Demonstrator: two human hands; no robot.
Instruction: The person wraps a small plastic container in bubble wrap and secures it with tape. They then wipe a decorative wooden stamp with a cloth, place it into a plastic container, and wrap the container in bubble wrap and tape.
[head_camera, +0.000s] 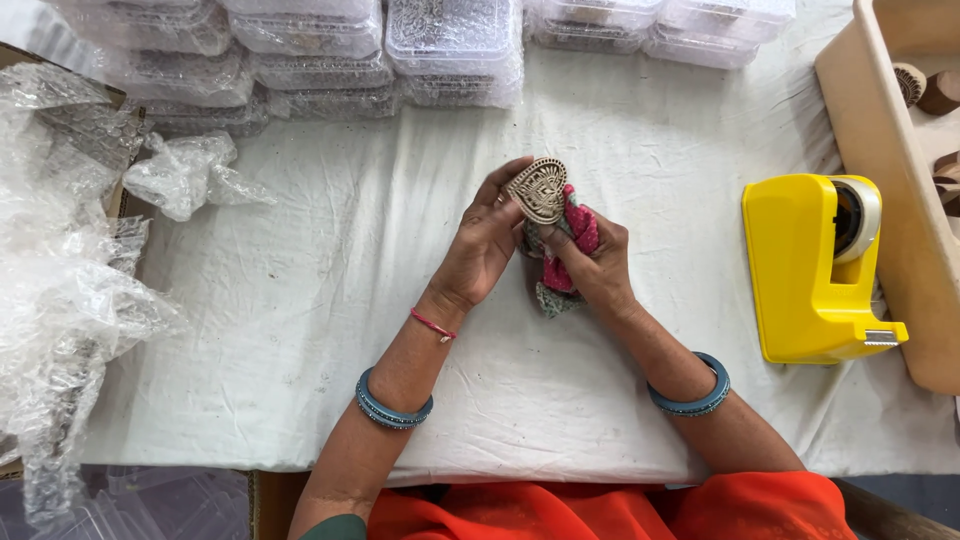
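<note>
My left hand (487, 243) holds a small carved wooden block (538, 188), leaf-shaped, its patterned face turned up. My right hand (597, 262) grips a pink and grey cloth (568, 262) bunched against the block's right side. Both hands meet above the white sheet covering the table (330, 330). Blue bangles ring both forearms, and a red thread circles the left wrist.
A yellow tape dispenser (810, 265) stands to the right. A beige tray (885, 130) with wooden pieces sits at the far right. Stacks of clear plastic boxes (455, 50) line the back. Crumpled bubble wrap (70, 270) piles on the left.
</note>
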